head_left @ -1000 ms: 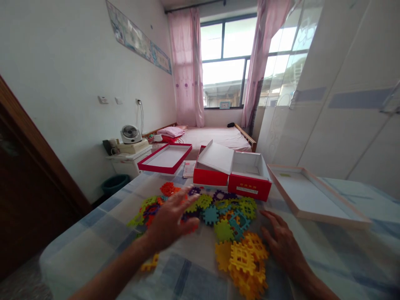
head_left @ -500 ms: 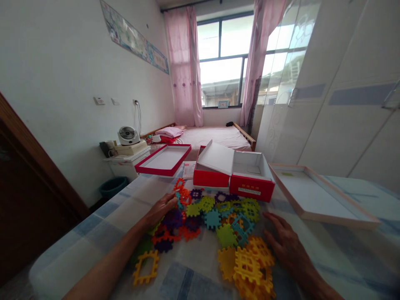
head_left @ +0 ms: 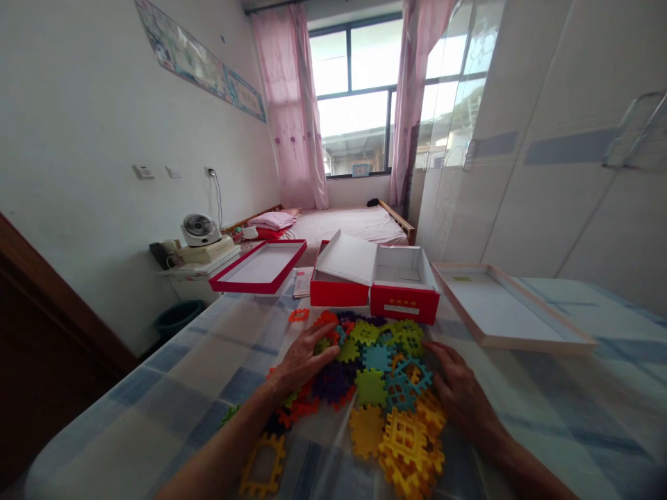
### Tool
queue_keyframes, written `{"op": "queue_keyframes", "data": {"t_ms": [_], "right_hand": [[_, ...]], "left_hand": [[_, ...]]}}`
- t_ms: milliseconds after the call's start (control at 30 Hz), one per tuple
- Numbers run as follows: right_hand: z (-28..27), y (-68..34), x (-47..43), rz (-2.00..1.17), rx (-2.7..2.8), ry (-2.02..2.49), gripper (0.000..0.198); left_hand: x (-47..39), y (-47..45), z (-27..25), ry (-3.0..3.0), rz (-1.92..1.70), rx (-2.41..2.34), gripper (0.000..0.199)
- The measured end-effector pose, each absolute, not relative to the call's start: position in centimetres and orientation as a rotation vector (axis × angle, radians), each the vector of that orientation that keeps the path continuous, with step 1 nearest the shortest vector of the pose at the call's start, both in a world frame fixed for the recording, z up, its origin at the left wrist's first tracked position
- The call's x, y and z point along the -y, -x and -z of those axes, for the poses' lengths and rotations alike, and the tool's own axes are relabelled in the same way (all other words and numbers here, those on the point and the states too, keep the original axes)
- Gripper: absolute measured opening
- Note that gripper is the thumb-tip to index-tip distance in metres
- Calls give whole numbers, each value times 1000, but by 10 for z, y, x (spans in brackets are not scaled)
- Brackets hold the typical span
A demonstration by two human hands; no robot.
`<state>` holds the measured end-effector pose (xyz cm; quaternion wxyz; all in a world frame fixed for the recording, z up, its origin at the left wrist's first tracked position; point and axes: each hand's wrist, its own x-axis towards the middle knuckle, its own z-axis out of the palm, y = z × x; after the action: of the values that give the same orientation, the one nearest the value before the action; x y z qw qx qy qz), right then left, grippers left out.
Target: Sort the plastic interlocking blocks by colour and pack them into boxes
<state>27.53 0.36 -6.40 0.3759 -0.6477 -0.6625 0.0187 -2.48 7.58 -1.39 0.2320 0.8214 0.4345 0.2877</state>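
Tiles (head_left: 371,387) are yellow, green, teal, orange, purple; the tablecloth (head_left: 177,392) blue-and-white checked.

no legible text, gold characters (head_left: 404,301) on red box (head_left: 429,310) blurred, white label (head_left: 401,310) beneath unreadable

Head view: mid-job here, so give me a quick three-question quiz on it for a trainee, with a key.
1. Which hand is nearer the heap of yellow toothed tiles: A) left, B) right?
2. True or false: the shallow peach-rimmed tray lies to the right of the red box with gold lettering.
3. Fill in: just above the solid yellow tile in the picture is a solid toothed tile coloured ___.

Key: 1. B, the right hand. 2. True. 3. Lime green.
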Motion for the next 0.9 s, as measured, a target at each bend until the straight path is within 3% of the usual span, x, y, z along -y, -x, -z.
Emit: {"op": "queue_keyframes", "data": {"t_ms": [300, 533, 733, 900], "right_hand": [[63, -281, -1, -152, 1629, 1672, 49], [59, -279, -1, -226, 1591, 1711, 49], [63, -280, -3, -233, 1594, 1714, 49], [61, -280, -3, -215, 1613, 1713, 50]], "left_hand": [[-71, -14, -1, -2483, -576, -1007, 57], [-133, 51, 7, -2518, -615, -1584, 38], [-143, 39, 30, -2530, -555, -1479, 37], [-114, 8, 19, -2552, -545, -1346, 39]]}}
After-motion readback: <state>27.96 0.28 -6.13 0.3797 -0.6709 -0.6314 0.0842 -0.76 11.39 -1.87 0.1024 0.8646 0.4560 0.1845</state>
